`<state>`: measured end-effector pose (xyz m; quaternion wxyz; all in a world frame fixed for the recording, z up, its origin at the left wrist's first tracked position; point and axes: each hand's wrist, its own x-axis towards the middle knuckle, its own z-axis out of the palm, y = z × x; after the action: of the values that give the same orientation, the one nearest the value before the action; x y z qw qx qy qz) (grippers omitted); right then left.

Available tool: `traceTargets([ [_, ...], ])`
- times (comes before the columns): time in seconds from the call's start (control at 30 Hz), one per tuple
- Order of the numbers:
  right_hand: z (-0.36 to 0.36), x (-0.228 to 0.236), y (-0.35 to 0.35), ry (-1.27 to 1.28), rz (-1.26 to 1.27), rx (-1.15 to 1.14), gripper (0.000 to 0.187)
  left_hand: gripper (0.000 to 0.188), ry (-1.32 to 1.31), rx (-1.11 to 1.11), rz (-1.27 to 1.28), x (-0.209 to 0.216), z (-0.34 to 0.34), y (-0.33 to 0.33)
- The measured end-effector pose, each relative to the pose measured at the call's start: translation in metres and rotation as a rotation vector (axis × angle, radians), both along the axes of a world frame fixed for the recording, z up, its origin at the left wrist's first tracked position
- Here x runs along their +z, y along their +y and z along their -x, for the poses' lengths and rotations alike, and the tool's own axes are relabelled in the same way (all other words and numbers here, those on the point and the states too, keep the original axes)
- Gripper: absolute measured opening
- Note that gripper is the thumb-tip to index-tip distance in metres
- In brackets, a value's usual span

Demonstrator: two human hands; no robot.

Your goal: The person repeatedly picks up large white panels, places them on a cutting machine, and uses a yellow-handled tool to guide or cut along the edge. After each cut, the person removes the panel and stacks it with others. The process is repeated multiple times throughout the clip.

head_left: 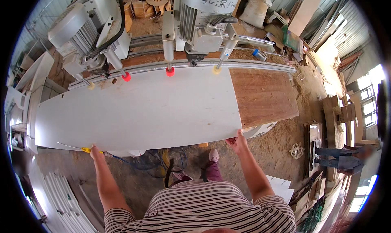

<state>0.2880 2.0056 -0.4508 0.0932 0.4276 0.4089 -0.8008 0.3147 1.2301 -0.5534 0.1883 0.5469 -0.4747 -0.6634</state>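
A long white panel (142, 111) lies across the machine table, its far edge against a metal rail. My left hand (96, 152) is closed around a yellow air blow gun (86, 150) at the panel's near edge; the gun's thin nozzle points left along that edge. From the gun, a blue hose (126, 161) trails down. At the panel's near right corner, my right hand (238, 142) grips the edge, thumb on top and fingers curled beneath. Two red-tipped clamp rods (170, 71) and yellow-tipped ones (217, 70) stand at the panel's far side, where a few dark holes show.
Two grey motors (207, 21) stand over the far side. Bare brown wood tabletop (264, 96) shows right of the panel. Sawdust covers the floor, with a white sack (255, 8) behind. Stacked boards (336, 119) and another person (342, 159) are at the right. Hoses coil near my feet.
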Motion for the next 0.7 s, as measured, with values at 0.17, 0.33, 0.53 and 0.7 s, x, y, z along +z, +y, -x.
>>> traceTargets([
  [0.17, 0.001, 0.010, -0.037, -0.072, -0.029, 0.032, 0.051, 0.028, -0.017, 0.016, -0.028, 0.014, -0.005, -0.027],
  [0.33, -0.005, 0.013, -0.035, -0.023, -0.062, 0.067, 0.050, 0.023, -0.087, 0.140, -0.054, 0.046, 0.016, 0.007],
  [0.53, 0.009, 0.017, -0.042, 0.013, 0.004, 0.128, 0.048, 0.029, -0.049, -0.295, 0.010, 0.030, -0.048, -0.001],
  [0.7, -0.004, -0.005, -0.023, -0.009, -0.015, 0.101, 0.050, 0.028, -0.318, -1.084, 0.808, 0.147, -0.091, 0.210],
])
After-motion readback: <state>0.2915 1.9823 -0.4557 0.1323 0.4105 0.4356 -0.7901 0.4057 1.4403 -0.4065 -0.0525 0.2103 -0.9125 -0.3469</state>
